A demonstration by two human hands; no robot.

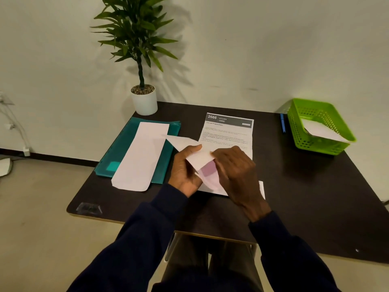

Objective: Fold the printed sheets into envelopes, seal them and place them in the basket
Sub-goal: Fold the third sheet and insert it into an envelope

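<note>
Head view, mid-frame: my left hand (185,171) & right hand (235,171) both pinch the envelope (200,157) over the printed sheet (227,131). Risk: uneven pull btw grips could crease or tear the flap. Basket (320,147) sits at right edge, well apart, so a loose carry could drop it.

Three envelopes (140,157) (199,158) (322,129), one printed sheet (227,133), one folder (117,157), one basket (320,146), one pen (282,123), one plant (136,39), two hands (185,171) (235,167).
</note>
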